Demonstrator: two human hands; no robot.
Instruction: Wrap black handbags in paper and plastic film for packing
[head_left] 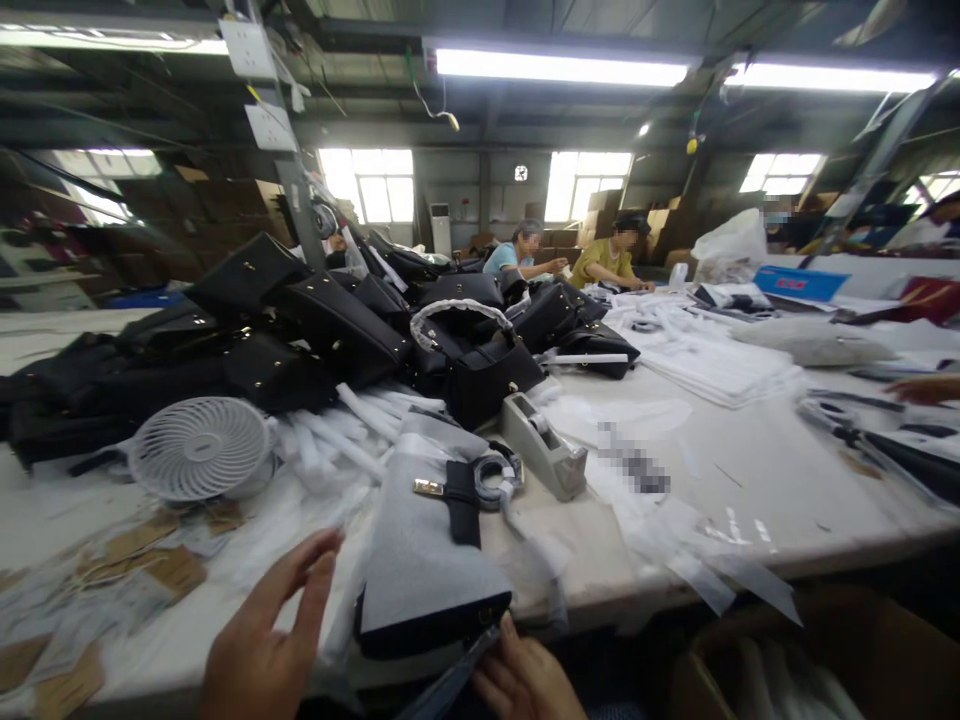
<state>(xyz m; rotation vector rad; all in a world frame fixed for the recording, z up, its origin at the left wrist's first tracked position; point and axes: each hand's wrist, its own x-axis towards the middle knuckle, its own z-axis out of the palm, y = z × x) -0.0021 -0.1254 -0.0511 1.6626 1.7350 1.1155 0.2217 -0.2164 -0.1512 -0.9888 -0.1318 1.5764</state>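
A black handbag point(420, 630) lies at the table's front edge, mostly covered by a light grey sheet point(420, 540), with a dark flap strap and a gold clasp showing. My left hand point(274, 625) is raised to the left of the bag, thumb and fingers apart, holding nothing. At the bag's lower right corner my right hand point(525, 675) has its thumb and fingers closed on a dark strap point(457, 680) that runs down to the left. A wrapped strap coil point(495, 478) rests beside the bag's upper right.
Behind is a big pile of black handbags point(337, 320). A white fan point(201, 450) stands left, a tape dispenser point(544, 448) right of the bag. Brown tags point(169, 570) lie front left. An open cardboard box point(862, 640) is below right. Several people sit across the table.
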